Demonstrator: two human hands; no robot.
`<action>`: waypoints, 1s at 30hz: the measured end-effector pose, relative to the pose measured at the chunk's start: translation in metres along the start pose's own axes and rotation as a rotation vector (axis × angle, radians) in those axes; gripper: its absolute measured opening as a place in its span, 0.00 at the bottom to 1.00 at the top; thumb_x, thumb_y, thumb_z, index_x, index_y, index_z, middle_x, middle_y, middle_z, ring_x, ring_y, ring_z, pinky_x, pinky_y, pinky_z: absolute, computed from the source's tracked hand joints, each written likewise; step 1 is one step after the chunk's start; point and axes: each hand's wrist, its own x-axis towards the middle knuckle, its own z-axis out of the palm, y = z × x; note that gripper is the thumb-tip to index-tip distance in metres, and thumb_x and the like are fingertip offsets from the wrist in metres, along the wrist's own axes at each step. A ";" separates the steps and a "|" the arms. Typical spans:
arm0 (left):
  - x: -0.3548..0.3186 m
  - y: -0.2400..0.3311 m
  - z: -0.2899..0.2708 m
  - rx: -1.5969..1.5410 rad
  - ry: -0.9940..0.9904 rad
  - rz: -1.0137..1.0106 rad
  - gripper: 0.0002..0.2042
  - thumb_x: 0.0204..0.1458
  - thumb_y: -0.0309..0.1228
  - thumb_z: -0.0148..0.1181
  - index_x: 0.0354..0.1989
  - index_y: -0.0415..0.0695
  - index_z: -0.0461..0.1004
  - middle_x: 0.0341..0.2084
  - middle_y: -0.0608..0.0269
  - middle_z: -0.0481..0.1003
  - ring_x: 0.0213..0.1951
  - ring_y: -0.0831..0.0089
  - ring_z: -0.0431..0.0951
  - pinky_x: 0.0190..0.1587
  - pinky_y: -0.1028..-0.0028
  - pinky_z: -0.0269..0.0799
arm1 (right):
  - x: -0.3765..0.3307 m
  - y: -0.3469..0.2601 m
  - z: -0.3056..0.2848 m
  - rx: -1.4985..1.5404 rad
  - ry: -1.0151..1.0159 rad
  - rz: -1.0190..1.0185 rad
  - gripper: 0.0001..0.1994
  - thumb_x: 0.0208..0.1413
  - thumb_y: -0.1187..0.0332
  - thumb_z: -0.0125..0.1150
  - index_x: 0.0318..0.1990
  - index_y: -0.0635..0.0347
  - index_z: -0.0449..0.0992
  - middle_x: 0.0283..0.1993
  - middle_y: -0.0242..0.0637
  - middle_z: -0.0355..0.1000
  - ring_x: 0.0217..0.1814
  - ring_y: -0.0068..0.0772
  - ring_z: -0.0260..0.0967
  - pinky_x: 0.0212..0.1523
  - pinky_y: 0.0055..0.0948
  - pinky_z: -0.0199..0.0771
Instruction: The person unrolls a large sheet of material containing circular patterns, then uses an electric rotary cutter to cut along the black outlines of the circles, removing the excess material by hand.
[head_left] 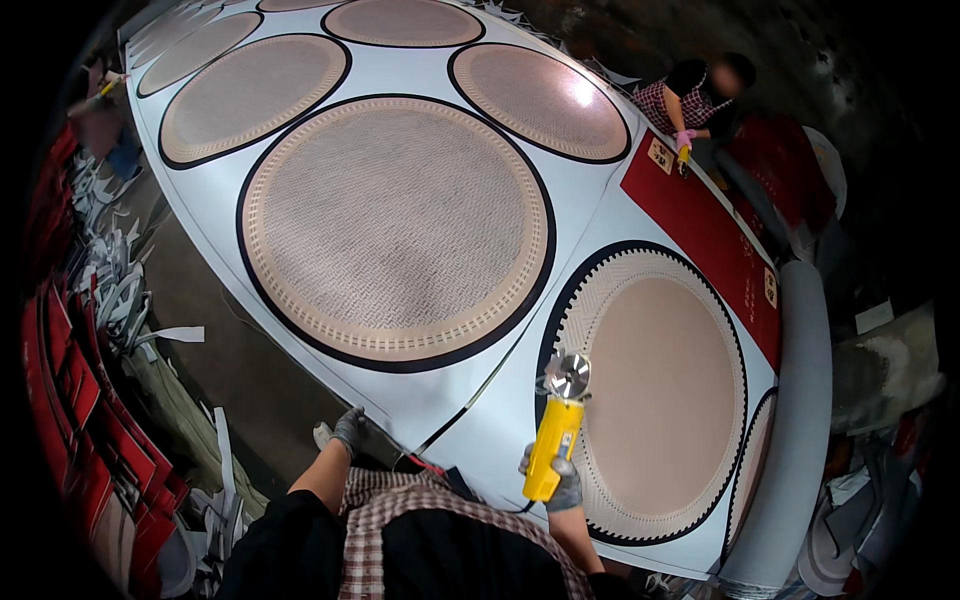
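A yellow handheld electric rotary cutter (553, 450) is gripped in my right hand (566, 487), which wears a grey glove. Its round metal blade (569, 376) points away from me, over the left rim of an oval mat print (665, 390) with a dark toothed border. My left hand (349, 430), also in a grey glove, is at the near left edge of the white printed sheet (480, 385). Its fingers look curled in; whether they hold the edge is hidden. A large round mat print (395, 225) with a black border lies beyond both hands.
Across the sheet at the right, another person (695, 95) in pink gloves holds a yellow tool by a red printed panel (700, 235). A grey roll (800, 400) lies along the right edge. Red pieces (95, 420) and pale offcuts (110, 290) pile up at the left.
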 end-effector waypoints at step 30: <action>-0.067 -0.016 0.009 0.067 -0.170 0.179 0.24 0.53 0.34 0.53 0.58 0.45 0.57 0.56 0.52 0.62 0.54 0.49 0.63 0.49 0.45 0.64 | -0.025 -0.023 -0.013 -0.042 0.174 -0.013 0.37 0.33 0.59 0.69 0.53 0.65 0.61 0.37 0.45 0.69 0.37 0.41 0.71 0.40 0.37 0.75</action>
